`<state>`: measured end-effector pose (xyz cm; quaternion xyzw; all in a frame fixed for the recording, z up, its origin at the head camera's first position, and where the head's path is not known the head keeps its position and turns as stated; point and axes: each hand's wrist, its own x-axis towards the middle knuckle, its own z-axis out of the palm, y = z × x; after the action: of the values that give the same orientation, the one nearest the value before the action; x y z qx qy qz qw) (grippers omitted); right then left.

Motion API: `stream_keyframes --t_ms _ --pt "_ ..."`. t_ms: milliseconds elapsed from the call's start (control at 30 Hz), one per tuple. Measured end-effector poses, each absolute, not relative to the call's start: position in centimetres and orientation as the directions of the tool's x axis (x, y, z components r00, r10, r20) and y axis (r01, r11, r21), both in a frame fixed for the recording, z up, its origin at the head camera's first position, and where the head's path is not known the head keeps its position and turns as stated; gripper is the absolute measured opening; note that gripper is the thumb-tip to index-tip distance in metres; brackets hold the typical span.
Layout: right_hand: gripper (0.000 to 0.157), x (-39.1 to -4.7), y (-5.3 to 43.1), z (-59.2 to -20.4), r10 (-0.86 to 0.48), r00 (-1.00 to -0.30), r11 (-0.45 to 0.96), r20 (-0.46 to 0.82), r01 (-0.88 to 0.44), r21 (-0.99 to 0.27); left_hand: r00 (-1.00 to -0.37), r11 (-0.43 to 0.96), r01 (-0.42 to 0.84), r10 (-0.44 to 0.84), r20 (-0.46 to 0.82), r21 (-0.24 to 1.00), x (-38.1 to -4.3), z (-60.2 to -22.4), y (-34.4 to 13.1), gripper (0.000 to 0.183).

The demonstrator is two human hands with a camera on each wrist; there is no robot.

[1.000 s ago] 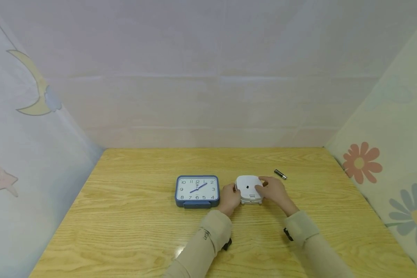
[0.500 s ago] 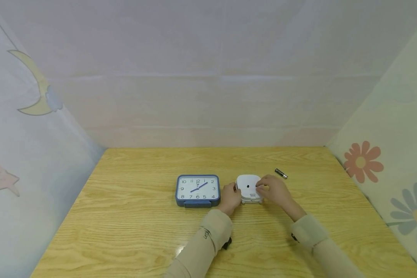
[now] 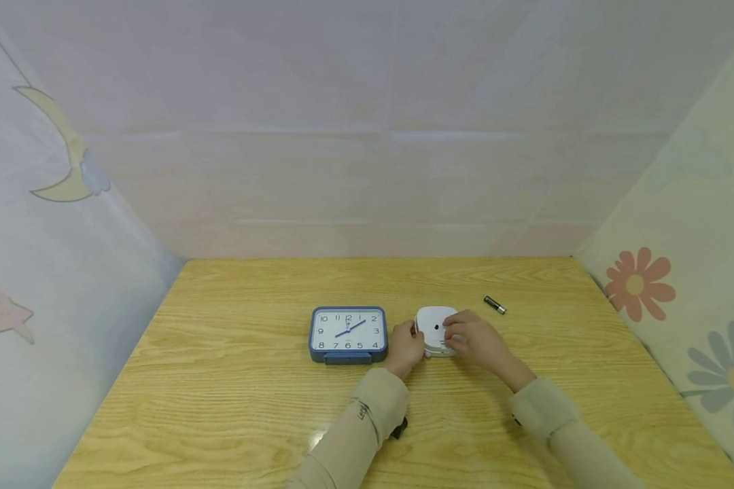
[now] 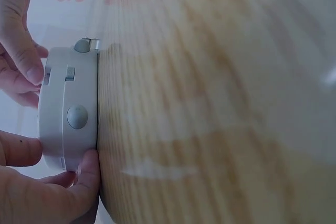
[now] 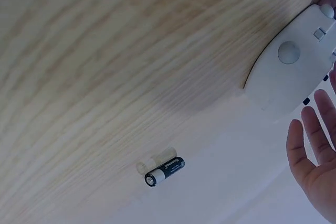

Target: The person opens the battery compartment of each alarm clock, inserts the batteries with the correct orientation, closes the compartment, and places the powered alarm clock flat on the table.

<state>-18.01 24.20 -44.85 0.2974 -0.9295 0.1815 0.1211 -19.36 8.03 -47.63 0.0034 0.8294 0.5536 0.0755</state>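
Observation:
A small white alarm clock [image 3: 431, 318] lies back side up on the wooden table, its round feet toward me. My left hand [image 3: 406, 348] grips its left edge; in the left wrist view the thumb [image 4: 86, 182] is low on the side, close to the tabletop. Over the clock's back reaches my right hand [image 3: 478, 341], thumb and index fingertips at the near right part. Seen from the left wrist, the right thumb [image 4: 32, 72] touches a notch at the rim. The other right fingers [image 5: 315, 124] are spread and relaxed in the right wrist view.
A blue clock [image 3: 348, 333] with a white dial lies face up just left of my left hand. Behind and to the right of the white clock is a black battery [image 3: 495, 305]. Printed cloth [image 3: 367, 170] hangs along the table's back and sides.
My right hand has drawn back from the white clock's right edge, then shifted left over its back near the front. The left hand keeps its grip, and the clock stays in place.

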Motion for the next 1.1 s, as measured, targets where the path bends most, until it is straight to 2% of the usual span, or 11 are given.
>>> stream_keyframes --t_ms 267,467,600,833,1100 --pt "0.012 -18.2 23.8 -45.1 -0.529 -0.813 0.778 0.244 -0.579 -0.244 -0.988 0.402 -0.082 0.087 -0.127 0.912 -19.2 -47.4 8.0 0.023" --pt "0.012 -18.2 23.8 -45.1 -0.562 -0.795 0.776 0.227 -0.602 -0.188 -0.985 0.399 -0.104 0.085 -0.15 0.911 -19.1 -47.2 8.1 0.027" --pt "0.007 -18.2 23.7 -45.5 -0.57 -0.785 0.776 0.243 -0.612 -0.154 -0.985 0.393 -0.104 0.084 -0.148 0.914 -19.2 -47.3 8.1 0.027" --pt "0.027 -18.1 24.0 -45.9 -0.574 -0.766 0.765 0.29 -0.628 -0.145 -0.988 0.405 -0.093 0.077 -0.135 0.91 -19.4 -47.8 8.2 0.026" --pt "0.028 -18.2 24.1 -46.0 -0.601 -0.741 0.759 0.3 -0.646 -0.077 -0.987 0.4 -0.09 0.086 -0.135 0.912 -19.4 -47.7 8.1 0.025"
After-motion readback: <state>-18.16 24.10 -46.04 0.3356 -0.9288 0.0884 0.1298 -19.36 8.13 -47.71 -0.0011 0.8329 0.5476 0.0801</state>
